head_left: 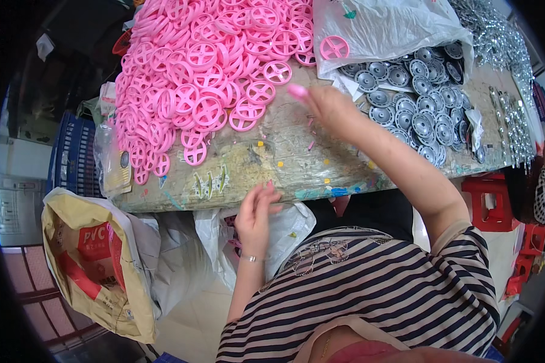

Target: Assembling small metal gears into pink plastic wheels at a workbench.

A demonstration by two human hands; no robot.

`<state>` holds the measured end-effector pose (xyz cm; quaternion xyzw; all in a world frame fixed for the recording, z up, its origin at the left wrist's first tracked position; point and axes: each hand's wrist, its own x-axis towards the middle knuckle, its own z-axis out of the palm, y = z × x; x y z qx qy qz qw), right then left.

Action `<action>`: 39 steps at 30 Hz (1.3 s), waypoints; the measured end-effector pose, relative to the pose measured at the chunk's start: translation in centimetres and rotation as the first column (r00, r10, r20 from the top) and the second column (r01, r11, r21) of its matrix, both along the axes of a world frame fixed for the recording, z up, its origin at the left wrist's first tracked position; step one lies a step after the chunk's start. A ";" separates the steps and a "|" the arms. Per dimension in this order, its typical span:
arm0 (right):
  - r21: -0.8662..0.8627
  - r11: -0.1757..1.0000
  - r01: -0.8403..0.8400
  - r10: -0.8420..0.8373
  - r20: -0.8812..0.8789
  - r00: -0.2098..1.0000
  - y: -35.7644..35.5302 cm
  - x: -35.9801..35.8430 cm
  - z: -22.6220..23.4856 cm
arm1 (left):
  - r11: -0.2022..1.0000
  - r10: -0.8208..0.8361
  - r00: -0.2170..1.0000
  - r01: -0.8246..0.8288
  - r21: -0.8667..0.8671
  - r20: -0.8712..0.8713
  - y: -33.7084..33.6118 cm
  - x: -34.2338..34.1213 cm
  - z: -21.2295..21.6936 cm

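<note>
My right hand (332,112) reaches over the middle of the worktable (224,163), its fingers closed on a pink plastic wheel (297,92), partly hidden and blurred. Beside it on the left spreads a big pile of pink spoked wheels (201,55). To its right lie many grey round discs (421,121) with ridged rims, spilling from a white plastic bag (381,27). My left hand (255,218) hovers at the table's near edge, fingers stretched and apart with nothing seen in them. Below it hangs an open white sack (290,233) with dark and pink pieces inside.
A large yellow-lined paper sack (66,212) stands open on the floor at the left. Silvery beaded strands (511,127) lie on the table's right side. Red plastic stools (490,199) stand beyond the right edge. A loose pink wheel (334,47) rests on the white bag.
</note>
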<state>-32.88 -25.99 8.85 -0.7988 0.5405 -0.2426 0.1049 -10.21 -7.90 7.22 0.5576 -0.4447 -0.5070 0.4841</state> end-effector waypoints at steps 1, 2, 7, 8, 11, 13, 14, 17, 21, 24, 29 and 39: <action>-0.032 0.997 -0.068 0.069 0.045 0.997 2.3 0.6 0.4 | 0.997 0.011 0.989 -0.023 -0.080 -0.146 -1.4 -2.2 0.5; -0.083 0.982 -0.167 0.171 0.042 0.984 4.6 1.2 1.2 | 0.986 0.010 0.957 -0.057 -0.155 -0.289 -2.8 -3.9 0.7; -0.236 0.913 -0.333 0.365 0.106 0.925 9.4 0.3 1.7 | 0.994 -0.094 0.829 0.110 -0.004 -0.552 -7.4 -6.3 -0.6; -0.128 0.946 -0.299 0.320 0.196 0.927 8.9 -0.8 1.3 | 0.993 -0.033 0.836 0.091 0.078 -0.547 -7.7 -6.4 -1.1; -0.032 0.996 -0.089 0.094 0.276 0.957 5.1 -5.4 0.8 | 0.993 -0.058 0.799 0.111 0.051 -0.598 -7.4 -5.8 -1.6; -0.318 0.946 0.066 -0.055 0.041 0.998 1.1 -10.4 -1.5 | 0.988 -0.095 0.786 0.148 0.036 -0.612 -7.6 -6.1 -1.2; -0.336 0.929 0.156 -0.194 -0.083 0.977 0.0 -11.0 -1.3 | 0.986 -0.102 0.782 0.160 0.039 -0.615 -7.6 -6.0 -1.2; -0.270 0.947 0.173 -0.243 -0.253 0.937 -1.3 -12.0 -2.6 | 0.986 -0.110 0.761 0.165 0.027 -0.639 -7.6 -6.0 -1.4; -0.226 0.960 0.165 -0.226 -0.280 0.933 -2.7 -12.4 -2.7 | 0.974 -0.176 0.699 0.224 -0.022 -0.693 -7.8 -5.6 -2.0; -0.108 0.973 0.206 -0.211 -0.039 0.977 -1.3 -9.0 0.1 | 0.982 -0.146 0.724 0.190 -0.008 -0.674 -7.7 -5.3 -2.4; 0.196 0.971 -0.138 0.026 0.488 0.873 6.8 -1.2 0.9 | 0.980 -0.135 0.738 0.196 0.019 -0.661 -7.5 -5.6 -1.9; 0.023 0.982 -0.188 0.162 0.412 0.897 7.4 0.3 -0.8 | 0.972 -0.186 0.730 0.234 -0.015 -0.658 -7.2 -5.6 -1.7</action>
